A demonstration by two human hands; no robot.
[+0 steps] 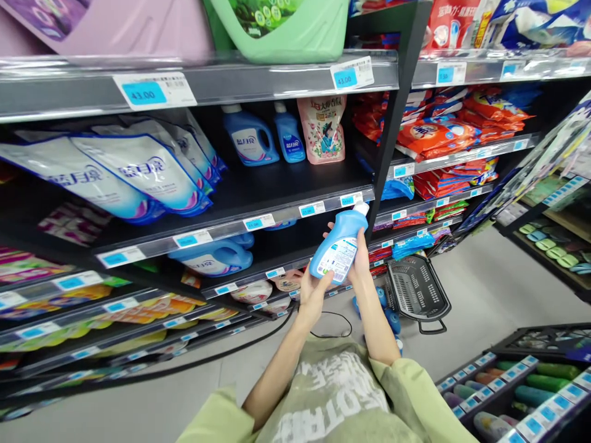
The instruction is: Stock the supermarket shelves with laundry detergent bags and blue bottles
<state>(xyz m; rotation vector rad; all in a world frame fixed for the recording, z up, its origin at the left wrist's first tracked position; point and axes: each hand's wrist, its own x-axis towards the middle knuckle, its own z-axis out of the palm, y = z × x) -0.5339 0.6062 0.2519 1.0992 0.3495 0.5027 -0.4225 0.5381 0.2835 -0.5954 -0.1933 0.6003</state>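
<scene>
A blue detergent bottle (336,241) with a white cap is tilted in front of me, its printed back label facing up. My left hand (314,288) grips its lower end, the thumb on the label side. Around its right side are the fingers of my right hand (360,261). Just beyond the bottle runs a shelf edge with price tags. On that shelf stand a large blue detergent bottle (253,138), a smaller blue bottle (289,135) and a pink pouch (323,130).
White-and-blue refill pouches (138,169) lie at the shelf's left. A black shopping basket (418,289) is on the floor at right, beside several blue bottles (392,321). A dark cable (221,352) runs low along the shelves. A slipper rack (554,246) stands far right.
</scene>
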